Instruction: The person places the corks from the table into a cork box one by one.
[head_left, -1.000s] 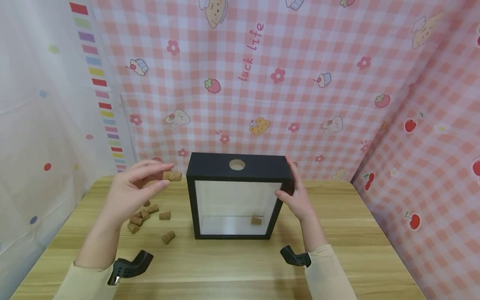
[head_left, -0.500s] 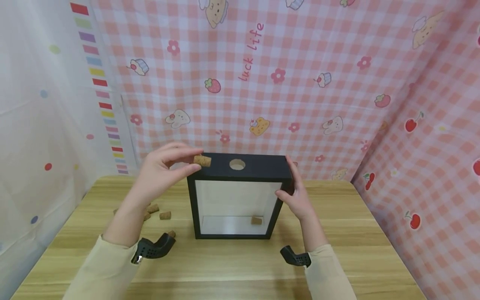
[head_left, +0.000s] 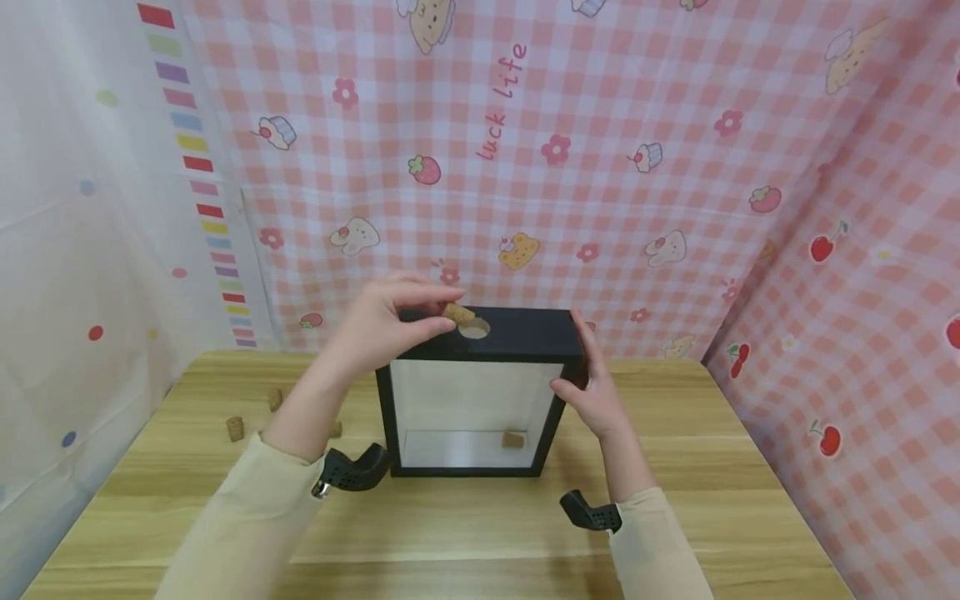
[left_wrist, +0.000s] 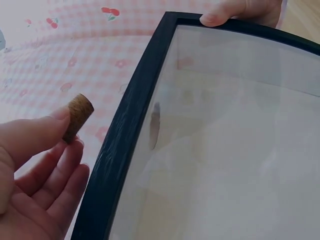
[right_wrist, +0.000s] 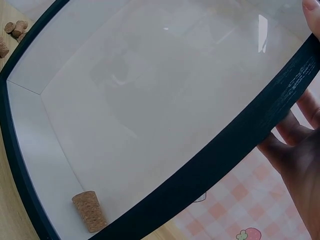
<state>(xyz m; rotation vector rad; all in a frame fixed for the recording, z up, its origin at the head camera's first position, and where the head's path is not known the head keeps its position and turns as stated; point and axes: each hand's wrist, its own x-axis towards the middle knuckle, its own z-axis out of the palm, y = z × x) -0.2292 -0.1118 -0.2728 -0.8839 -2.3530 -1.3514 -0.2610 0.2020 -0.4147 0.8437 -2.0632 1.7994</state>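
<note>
In the head view, the left hand [head_left: 378,325] pinches a small brown tapered cork [head_left: 458,314] between thumb and fingers, leaving its far end clear and tilted down toward the round hole [head_left: 474,330] in the top of a black-framed square box [head_left: 532,333] with a transparent front; whether the cork touches the rim cannot be told. The right hand [head_left: 600,404] grips the box's side, seemingly to steady it upright on the pale wood-grain table [head_left: 480,533]. A second brown cork [head_left: 513,440] lies inside on the box's white floor, while the left forearm in its beige sleeve [head_left: 232,508] hides part of the loose brown corks [head_left: 236,428]. The left wrist view shows that narrow grip beside the black frame; a dark oval [left_wrist: 155,126] behind the pane may be the hole from within, though glare makes this unsure. In the right wrist view, the enclosed cork lies near the frame, the right fingers [right_wrist: 295,130] stay partly behind it, and the thumb is cut off at the picture's edge.
</note>
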